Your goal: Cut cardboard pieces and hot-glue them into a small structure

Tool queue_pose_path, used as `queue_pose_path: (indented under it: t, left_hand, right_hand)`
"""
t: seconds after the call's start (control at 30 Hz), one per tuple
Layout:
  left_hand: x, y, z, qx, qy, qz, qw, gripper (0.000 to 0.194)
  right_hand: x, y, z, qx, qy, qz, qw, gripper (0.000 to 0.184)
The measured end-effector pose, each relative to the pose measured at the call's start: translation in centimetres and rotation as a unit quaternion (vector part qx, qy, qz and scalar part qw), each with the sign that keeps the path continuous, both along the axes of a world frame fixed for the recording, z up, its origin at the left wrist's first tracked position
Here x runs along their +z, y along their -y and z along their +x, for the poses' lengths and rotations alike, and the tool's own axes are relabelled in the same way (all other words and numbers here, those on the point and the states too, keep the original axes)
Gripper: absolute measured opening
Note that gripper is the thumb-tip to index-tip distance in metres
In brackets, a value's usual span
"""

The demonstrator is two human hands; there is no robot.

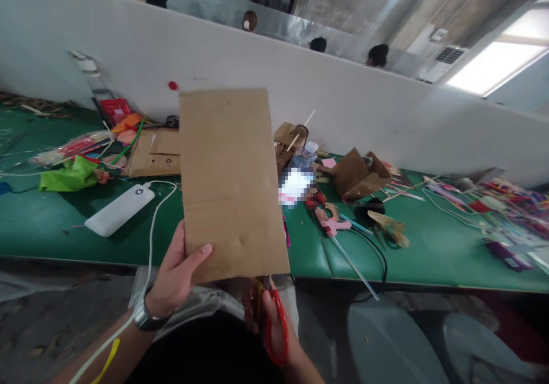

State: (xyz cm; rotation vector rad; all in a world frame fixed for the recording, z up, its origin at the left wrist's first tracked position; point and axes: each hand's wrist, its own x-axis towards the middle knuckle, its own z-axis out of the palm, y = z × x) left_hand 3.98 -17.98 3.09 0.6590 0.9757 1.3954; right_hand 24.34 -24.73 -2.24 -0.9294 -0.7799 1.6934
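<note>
A brown cardboard sheet (231, 178) is held upright in front of me. My left hand (175, 275) grips its lower left corner, thumb on the front face, a watch on the wrist. Below the sheet's bottom edge, my right hand (274, 321) is closed around red-handled scissors (272, 315). The blades point up at the cardboard's lower edge and are mostly hidden behind it.
A green table (51, 224) carries a white power bank (120, 209) with a cable, flat cardboard (154, 155), green paper (68, 175), a pink glue gun (332, 221), a bottle (306, 155), folded cardboard pieces (355, 175) and craft clutter at right. A white partition (343, 98) stands behind. Other people's heads show beyond it.
</note>
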Motion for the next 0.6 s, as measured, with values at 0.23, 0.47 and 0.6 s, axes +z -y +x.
queue_pose_path:
  t: [0.23,0.47,0.6]
  left_hand:
    - [0.2,-9.3,-1.2,0.069,-0.04,0.088,0.993,0.06]
    - [1.4,-18.1,-2.9,0.06,0.007,0.15,0.987,0.056]
    - [-0.3,-20.2,-2.9,0.045,0.008,0.156,0.987,0.061]
  right_hand:
    - [0.7,-3.1,-1.5,0.037,0.001,-0.074,0.997,0.056]
    - [1.6,-7.9,-3.5,0.116,-0.062,-0.06,0.99,0.056]
    - [1.4,-10.7,-4.0,0.124,-0.043,-0.049,0.99,0.061]
